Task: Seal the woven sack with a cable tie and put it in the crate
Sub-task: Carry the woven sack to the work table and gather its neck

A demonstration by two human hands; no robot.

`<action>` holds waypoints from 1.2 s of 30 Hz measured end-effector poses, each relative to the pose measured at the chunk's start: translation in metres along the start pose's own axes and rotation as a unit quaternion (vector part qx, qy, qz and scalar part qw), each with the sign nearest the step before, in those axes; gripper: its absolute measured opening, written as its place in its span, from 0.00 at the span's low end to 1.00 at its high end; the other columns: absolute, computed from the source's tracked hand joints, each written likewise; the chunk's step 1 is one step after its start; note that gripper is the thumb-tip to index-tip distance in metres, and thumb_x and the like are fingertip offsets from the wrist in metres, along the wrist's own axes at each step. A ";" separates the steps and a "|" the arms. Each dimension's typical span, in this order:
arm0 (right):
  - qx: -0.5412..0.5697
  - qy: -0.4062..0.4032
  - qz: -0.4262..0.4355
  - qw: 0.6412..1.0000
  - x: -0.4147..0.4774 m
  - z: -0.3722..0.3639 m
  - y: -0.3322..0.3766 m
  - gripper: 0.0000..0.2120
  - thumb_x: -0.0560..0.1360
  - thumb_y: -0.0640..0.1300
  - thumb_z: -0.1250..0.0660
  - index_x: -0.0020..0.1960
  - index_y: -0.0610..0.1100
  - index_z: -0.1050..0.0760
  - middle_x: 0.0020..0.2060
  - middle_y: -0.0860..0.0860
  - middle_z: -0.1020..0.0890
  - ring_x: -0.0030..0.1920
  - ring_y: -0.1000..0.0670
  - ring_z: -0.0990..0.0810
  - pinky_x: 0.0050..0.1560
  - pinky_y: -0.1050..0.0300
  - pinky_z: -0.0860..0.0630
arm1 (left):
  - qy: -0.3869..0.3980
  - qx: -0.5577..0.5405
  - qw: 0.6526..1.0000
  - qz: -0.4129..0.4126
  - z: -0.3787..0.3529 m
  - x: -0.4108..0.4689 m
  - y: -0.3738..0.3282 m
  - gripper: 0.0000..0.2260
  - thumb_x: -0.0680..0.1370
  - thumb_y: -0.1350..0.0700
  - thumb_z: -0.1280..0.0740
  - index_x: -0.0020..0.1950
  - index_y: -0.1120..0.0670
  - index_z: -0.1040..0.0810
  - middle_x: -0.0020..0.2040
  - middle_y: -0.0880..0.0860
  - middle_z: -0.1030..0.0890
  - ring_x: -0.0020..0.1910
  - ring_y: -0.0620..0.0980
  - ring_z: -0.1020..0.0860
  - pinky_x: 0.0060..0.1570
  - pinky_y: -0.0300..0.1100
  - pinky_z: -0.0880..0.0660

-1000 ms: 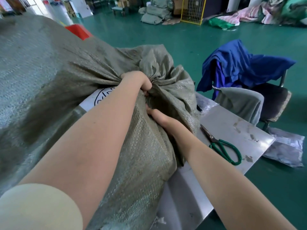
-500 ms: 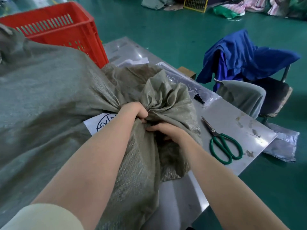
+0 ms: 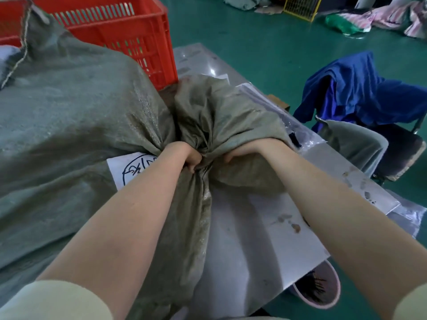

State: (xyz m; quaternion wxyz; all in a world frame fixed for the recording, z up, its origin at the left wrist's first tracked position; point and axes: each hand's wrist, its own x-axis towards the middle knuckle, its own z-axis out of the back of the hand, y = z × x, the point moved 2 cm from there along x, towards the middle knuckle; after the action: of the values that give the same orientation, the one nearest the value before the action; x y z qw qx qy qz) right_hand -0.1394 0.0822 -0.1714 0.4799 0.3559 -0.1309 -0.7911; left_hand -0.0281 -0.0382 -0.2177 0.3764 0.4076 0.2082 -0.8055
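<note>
A large grey-green woven sack point(image 3: 69, 116) lies across the metal table point(image 3: 254, 245), filling the left half of the view. Its mouth is bunched into a neck near the middle. My left hand point(image 3: 187, 155) is clenched around that neck. My right hand point(image 3: 249, 151) grips the loose flap of sack cloth just right of the neck. A white label with black handwriting point(image 3: 129, 169) shows on the sack beside my left wrist. The red plastic crate point(image 3: 129, 35) stands on the table behind the sack. No cable tie is visible.
A chair draped with blue cloth point(image 3: 360, 88) and a grey garment point(image 3: 353, 144) stands right of the table. A pink bucket point(image 3: 318, 289) sits under the table's near corner. Clear plastic bags point(image 3: 307, 137) lie on the table's right side. Sacks and a yellow wire cage point(image 3: 300, 5) are far back.
The view has tilted down and the sack has come lower, so more of the red crate shows. My right hand shifted right onto the flap. The green scissors are out of sight.
</note>
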 end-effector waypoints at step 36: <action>0.773 -0.207 -0.092 0.592 0.039 -0.026 -0.060 0.19 0.72 0.43 0.32 0.58 0.42 0.34 0.49 0.43 0.22 0.40 0.45 0.21 0.39 0.49 0.20 | -0.526 0.015 0.847 -0.075 0.019 -0.081 -0.083 0.38 0.73 0.51 0.35 0.76 0.60 0.50 0.74 0.64 0.42 0.74 0.62 0.42 0.71 0.51 0.41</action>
State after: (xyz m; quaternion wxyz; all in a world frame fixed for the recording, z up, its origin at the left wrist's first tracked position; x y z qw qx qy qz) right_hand -0.1730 0.0831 -0.2398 -0.0906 0.4303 -0.7561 -0.4848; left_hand -0.0708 0.0370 -0.1387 0.3619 -0.0879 -0.0029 -0.9281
